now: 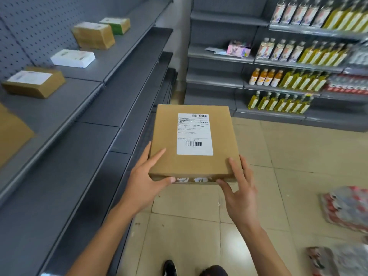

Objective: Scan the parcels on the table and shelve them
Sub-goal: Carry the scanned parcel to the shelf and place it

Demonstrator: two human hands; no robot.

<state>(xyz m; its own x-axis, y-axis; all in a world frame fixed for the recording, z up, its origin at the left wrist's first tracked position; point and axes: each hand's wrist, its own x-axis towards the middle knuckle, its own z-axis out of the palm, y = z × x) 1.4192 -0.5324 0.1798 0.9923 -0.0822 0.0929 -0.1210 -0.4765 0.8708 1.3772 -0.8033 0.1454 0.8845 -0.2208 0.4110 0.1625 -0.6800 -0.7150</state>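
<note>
Parcel [194, 142] label-up, gripped at near corners by left hand [145, 182], right hand [239, 188]; fingers curled round edges.

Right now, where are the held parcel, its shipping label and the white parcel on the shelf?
held parcel [169, 162]: head view, bare cardboard top.
shipping label [194, 134]: head view, label's middle.
white parcel [72, 58]: head view, top face.

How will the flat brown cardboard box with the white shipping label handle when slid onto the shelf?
The flat brown cardboard box likely stays stiff: its edges look straight. Probably light, since left hand and right hand hold only its near edge. Being flat, it shouldn't tip.
</note>
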